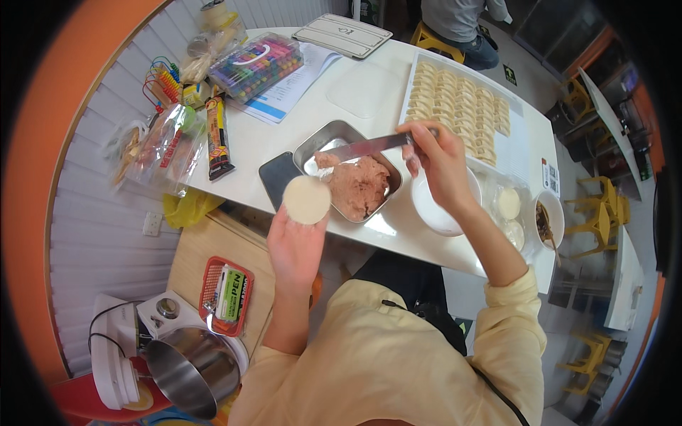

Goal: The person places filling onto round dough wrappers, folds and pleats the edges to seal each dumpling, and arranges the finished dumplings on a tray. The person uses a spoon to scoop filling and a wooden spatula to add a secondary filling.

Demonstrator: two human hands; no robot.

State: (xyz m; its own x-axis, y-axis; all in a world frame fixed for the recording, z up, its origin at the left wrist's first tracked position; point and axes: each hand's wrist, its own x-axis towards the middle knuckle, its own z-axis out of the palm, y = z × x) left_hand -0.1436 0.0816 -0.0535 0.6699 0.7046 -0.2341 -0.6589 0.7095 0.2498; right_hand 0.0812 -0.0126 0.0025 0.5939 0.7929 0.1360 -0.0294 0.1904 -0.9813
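On the fingers of my left hand [294, 242] lies a round dumpling wrapper [307, 201], flat and bare. My right hand [439, 160] grips the dark handle of a flat metal spreader or knife [375, 145]. A lump of minced meat filling [326, 160] clings to the blade's far end. Below the blade sits a rectangular steel pan [337, 127] with a larger mass of minced filling [362, 186]. A white bowl [426, 207] stands under my right wrist, partly hidden. To its right, more round wrappers [509, 203] rest in clear plastic.
A white tray [519, 154] holds rows of folded dumplings [458, 106]. A dark smartphone [277, 175] lies beside the pan. At the right is a bowl of dark food [544, 223]. A marker case [258, 66] and snack packet [217, 136] lie left. A stand mixer [114, 351] stands lower left.
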